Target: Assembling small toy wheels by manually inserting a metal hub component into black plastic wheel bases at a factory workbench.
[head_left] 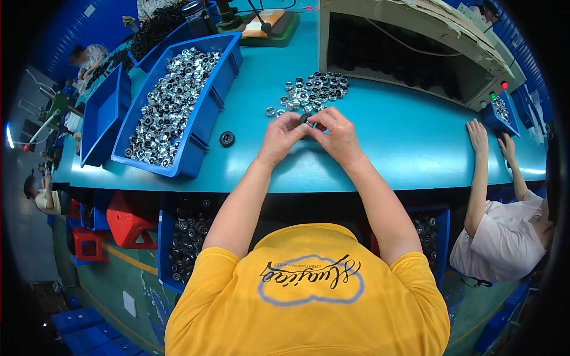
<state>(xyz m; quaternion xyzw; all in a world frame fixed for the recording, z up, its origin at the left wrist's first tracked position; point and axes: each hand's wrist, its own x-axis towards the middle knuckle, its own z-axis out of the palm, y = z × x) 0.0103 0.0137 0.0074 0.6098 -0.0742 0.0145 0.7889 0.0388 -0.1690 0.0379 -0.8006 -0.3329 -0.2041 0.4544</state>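
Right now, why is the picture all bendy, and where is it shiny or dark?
Head view: the fisheye lens bows the table and blackens the corners; head view: pale glare lies on the table by the right hand, and the beige box is dark inside.

On the front of your yellow shirt point(309, 332) you wear the plainest lettering in view: a large black script word point(309, 276), upside down as you look down at it. A line of tiny dark capitals point(300, 266) runs close against it, and a purplish cloud outline point(312, 301) loops around. On the blue wall point(62, 35) at upper left, your view shows a small white sign point(89, 10), too small to read.
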